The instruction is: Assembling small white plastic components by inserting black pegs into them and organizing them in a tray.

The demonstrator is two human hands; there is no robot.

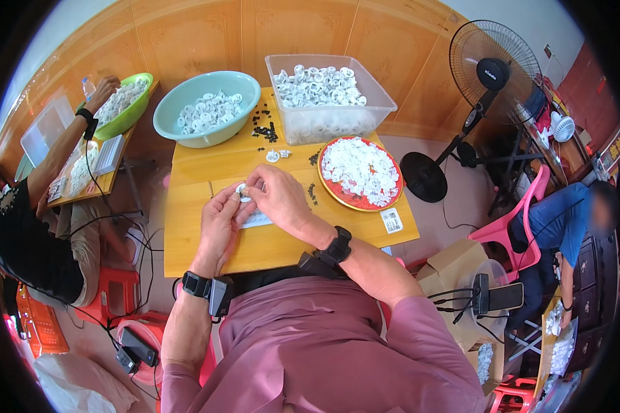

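Observation:
A small round white plastic part (243, 192) is pinched between my two hands above the yellow table (193, 179). My left hand (220, 217) grips its near side with thumb and fingers. My right hand (280, 197) is closed over it from the right, fingertips pressed to the part; whether they hold a second tiny piece is hidden. A pale flat block (258, 219) lies under my hands, partly covered. Just beyond are a few loose white parts (274, 155) and scattered small black pieces (265, 131).
A teal basin (164, 110) and a clear bin (331, 124) of white parts stand at the back; a red plate (333, 187) heaped with small white pieces sits right. A standing fan (489, 72) is beyond. One person works at left, another at right. Cables hang beside me.

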